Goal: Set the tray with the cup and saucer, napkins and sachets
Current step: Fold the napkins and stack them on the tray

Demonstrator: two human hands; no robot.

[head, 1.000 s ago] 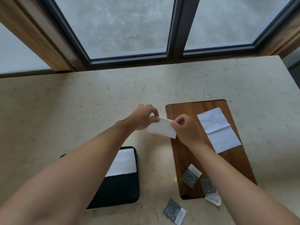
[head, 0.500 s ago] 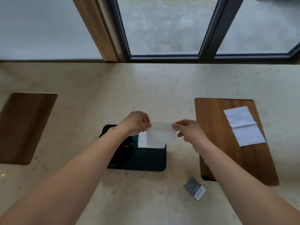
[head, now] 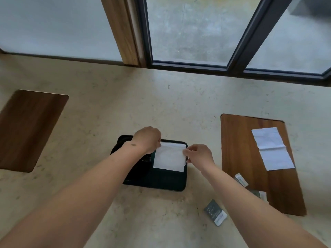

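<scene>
A dark rectangular tray (head: 161,181) lies on the stone counter in front of me. A folded white napkin (head: 169,157) rests over the tray's right half, pinched at its left edge by my left hand (head: 147,139) and at its right edge by my right hand (head: 198,155). A dark round shape, perhaps a saucer (head: 138,169), shows on the tray's left half under my left forearm. Another white napkin (head: 272,150) lies on the wooden board (head: 240,153) to the right. One grey sachet (head: 215,212) lies on the counter, with two more sachets (head: 241,179) at the board's near edge.
A second wooden board (head: 26,129) lies at the far left of the counter (head: 125,104). A dark-framed window (head: 193,65) runs along the back edge of the counter.
Both hands carried the napkin from above the right board leftward and lowered it onto the dark tray. The camera view swung left, bringing the left board into sight.
</scene>
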